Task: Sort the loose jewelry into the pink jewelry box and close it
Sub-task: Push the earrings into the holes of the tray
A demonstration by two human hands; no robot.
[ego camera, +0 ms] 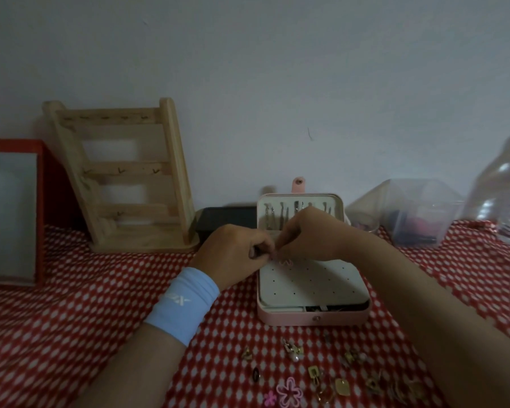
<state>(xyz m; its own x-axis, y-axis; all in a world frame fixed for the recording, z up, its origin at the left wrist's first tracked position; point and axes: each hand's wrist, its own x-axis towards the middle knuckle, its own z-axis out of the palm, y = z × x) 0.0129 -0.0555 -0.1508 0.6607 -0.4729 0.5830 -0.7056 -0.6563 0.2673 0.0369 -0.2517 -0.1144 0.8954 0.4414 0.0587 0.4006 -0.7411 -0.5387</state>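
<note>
Just beneath the left grip (236, 254) and right grip (306, 237) lies the open pink jewelry box (289, 318); both pinch a small pink earring (284, 261).

Pink jewelry box (286, 317) open; loose jewelry (315, 375) in front.

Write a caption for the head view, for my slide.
Left hand and right hand pinch a small pink piece over the open pink jewelry box; loose jewelry lies nearer.
</note>
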